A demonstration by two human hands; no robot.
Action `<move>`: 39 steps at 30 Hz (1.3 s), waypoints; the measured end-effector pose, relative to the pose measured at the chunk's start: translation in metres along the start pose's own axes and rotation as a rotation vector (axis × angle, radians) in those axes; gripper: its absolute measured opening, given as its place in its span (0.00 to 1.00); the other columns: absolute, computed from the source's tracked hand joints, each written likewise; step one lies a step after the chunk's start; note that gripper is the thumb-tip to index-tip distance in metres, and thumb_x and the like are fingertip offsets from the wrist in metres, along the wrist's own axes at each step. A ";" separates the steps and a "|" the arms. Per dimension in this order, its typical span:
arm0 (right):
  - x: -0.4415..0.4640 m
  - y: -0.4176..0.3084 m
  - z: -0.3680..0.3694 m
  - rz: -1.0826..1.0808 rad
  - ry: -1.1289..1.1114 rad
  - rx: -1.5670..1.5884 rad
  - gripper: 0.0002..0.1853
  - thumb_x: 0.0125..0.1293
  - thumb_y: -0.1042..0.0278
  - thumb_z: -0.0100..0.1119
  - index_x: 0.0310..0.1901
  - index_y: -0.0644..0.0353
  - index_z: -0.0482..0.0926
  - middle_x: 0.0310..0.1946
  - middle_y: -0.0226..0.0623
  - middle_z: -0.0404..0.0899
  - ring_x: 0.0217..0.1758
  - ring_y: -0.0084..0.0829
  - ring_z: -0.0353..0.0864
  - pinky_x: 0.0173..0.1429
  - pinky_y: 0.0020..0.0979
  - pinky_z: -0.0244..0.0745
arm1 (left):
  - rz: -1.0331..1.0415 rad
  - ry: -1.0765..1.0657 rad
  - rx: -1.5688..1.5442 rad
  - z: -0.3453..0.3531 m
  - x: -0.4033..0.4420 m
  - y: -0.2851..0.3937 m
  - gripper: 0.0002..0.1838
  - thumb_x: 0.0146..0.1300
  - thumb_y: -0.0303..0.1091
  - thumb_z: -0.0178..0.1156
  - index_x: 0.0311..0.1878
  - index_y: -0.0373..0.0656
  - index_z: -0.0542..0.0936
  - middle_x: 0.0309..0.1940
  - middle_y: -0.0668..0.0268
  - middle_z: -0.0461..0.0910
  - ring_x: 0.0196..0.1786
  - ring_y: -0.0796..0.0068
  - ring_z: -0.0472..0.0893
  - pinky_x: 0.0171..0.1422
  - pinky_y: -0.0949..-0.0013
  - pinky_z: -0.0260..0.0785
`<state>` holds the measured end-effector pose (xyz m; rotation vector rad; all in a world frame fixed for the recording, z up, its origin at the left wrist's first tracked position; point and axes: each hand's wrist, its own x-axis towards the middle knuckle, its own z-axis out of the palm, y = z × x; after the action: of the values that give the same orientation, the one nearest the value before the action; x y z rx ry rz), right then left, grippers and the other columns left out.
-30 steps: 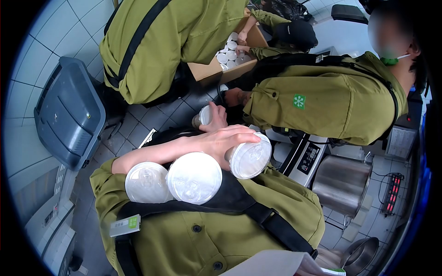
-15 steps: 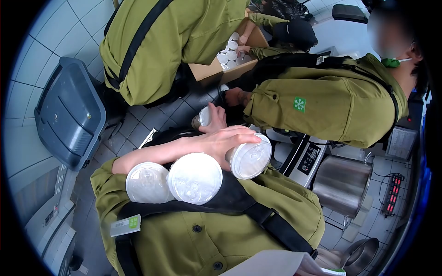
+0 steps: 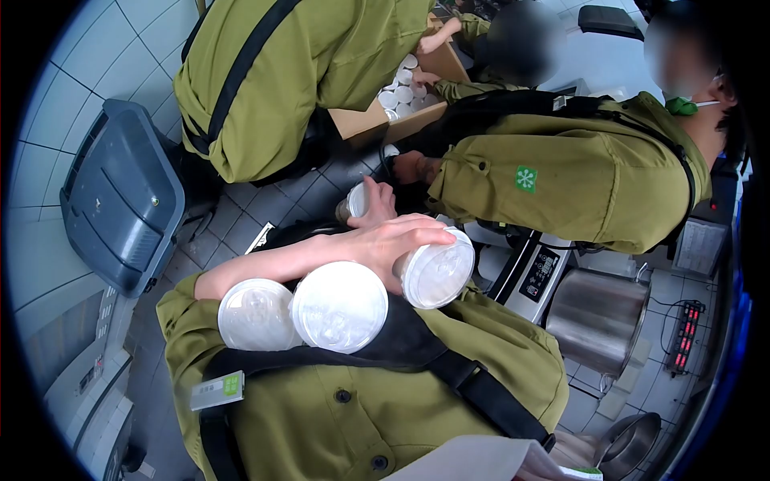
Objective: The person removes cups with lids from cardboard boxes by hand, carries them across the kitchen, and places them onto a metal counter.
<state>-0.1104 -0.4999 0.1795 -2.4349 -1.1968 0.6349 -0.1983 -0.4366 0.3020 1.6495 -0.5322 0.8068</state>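
Observation:
My left hand (image 3: pixel 383 244) reaches across my front, fingers wrapped round a lidded cup (image 3: pixel 438 269) with a clear lid. Just beyond it, my right hand (image 3: pixel 377 204) grips another lidded cup (image 3: pixel 355 204); my left hand and forearm partly hide it. Between my left forearm and my chest sit two more lidded cups, a larger-looking one (image 3: pixel 340 307) and one to its left (image 3: pixel 257 315). Their lids face up at me, and their lower parts are hidden.
Ahead stands a cardboard box (image 3: pixel 361 124) of white-lidded cups (image 3: pixel 388 100), with a co-worker's hand (image 3: pixel 423 78) in it. Another person's green sleeve (image 3: pixel 497 184) is close ahead on the right. A grey bin (image 3: pixel 120 200) stands left; a steel pot (image 3: pixel 597 321) is at right.
One hand of the co-worker at the box has lifted up and away from the cups. My hands and the cups against me have barely shifted.

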 end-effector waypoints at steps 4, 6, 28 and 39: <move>-0.001 -0.007 -0.006 0.027 -0.025 -0.022 0.50 0.32 0.71 0.70 0.63 0.49 0.56 0.54 0.45 0.56 0.57 0.50 0.59 0.59 0.43 0.63 | 0.005 0.011 -0.003 -0.001 0.000 0.001 0.49 0.32 0.32 0.76 0.61 0.42 0.60 0.53 0.51 0.68 0.54 0.51 0.71 0.58 0.54 0.64; 0.001 -0.008 -0.006 0.036 -0.028 -0.031 0.50 0.33 0.71 0.70 0.63 0.49 0.56 0.54 0.46 0.56 0.58 0.49 0.59 0.59 0.43 0.63 | -0.005 -0.002 0.017 -0.004 0.000 0.004 0.49 0.32 0.32 0.75 0.61 0.42 0.60 0.53 0.50 0.68 0.54 0.51 0.71 0.58 0.55 0.64; 0.039 0.003 -0.026 0.050 0.119 0.015 0.50 0.33 0.65 0.72 0.63 0.50 0.56 0.56 0.55 0.53 0.59 0.59 0.56 0.61 0.48 0.60 | -0.004 -0.074 -0.012 -0.027 -0.009 0.021 0.48 0.33 0.29 0.75 0.61 0.44 0.58 0.54 0.50 0.68 0.57 0.51 0.70 0.61 0.56 0.65; 0.031 0.013 -0.023 0.050 0.177 0.026 0.49 0.34 0.63 0.71 0.63 0.51 0.57 0.54 0.54 0.56 0.58 0.59 0.57 0.59 0.48 0.63 | -0.024 -0.109 -0.034 -0.017 -0.008 0.021 0.48 0.33 0.29 0.76 0.61 0.43 0.59 0.53 0.50 0.69 0.56 0.51 0.71 0.61 0.55 0.64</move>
<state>-0.0735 -0.4851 0.1852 -2.4477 -1.0535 0.4348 -0.2230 -0.4260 0.3115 1.6725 -0.5986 0.6895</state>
